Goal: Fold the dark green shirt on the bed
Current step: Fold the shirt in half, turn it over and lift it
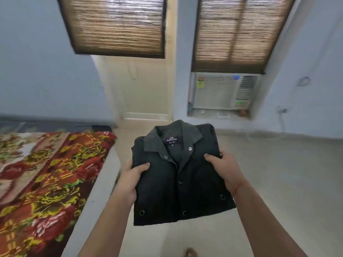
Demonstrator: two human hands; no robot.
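Bed (left side) cut off

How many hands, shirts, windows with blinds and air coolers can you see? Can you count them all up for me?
Hands: 2, the left hand and the right hand, both holding the shirt.
Dark green shirt: 1, folded, held above the floor beside the bed.
Windows with blinds: 2, left one and right one.
Air conditioner: 1.
Total: 6.

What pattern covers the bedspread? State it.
Head view: the bedspread is a floral print, red and yellow-green flowers on dark brownish red.
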